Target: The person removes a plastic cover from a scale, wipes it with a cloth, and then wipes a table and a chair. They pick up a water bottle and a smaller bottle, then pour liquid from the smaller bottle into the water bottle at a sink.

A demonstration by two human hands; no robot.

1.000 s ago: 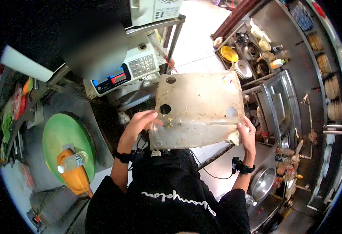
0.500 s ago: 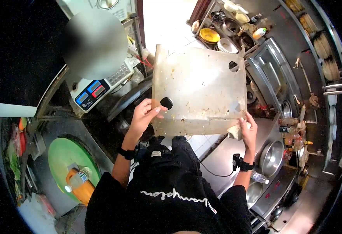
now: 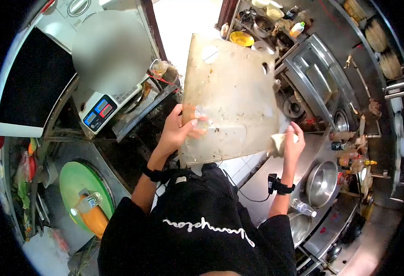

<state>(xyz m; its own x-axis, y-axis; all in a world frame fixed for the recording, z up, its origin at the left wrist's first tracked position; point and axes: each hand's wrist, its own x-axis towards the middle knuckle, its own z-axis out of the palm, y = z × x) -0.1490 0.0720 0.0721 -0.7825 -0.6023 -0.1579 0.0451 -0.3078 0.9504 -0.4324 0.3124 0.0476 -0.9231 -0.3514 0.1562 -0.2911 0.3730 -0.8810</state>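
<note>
A large translucent plastic panel (image 3: 234,99), stained and dotted with specks and with round holes in it, hangs in front of me above the floor. My left hand (image 3: 179,131) grips its left side, the fingers showing through the sheet beside a cut-out. My right hand (image 3: 293,142) pinches a crumpled pale cloth (image 3: 277,143) at the panel's lower right edge; its fingers overlap the cloth, not the sheet.
To the left stand a weighing scale (image 3: 100,112) and a round green board (image 3: 80,177) with a plastic bottle (image 3: 86,203) on it. At right are a steel counter (image 3: 268,179), a metal bowl (image 3: 322,184) and several condiment bottles (image 3: 349,161). A dish rack (image 3: 234,27) is behind.
The panel has tilted and swung a little left, its right edge drawing away from my right hand. My right hand keeps the cloth, while my left hand has shifted slightly on the panel.
</note>
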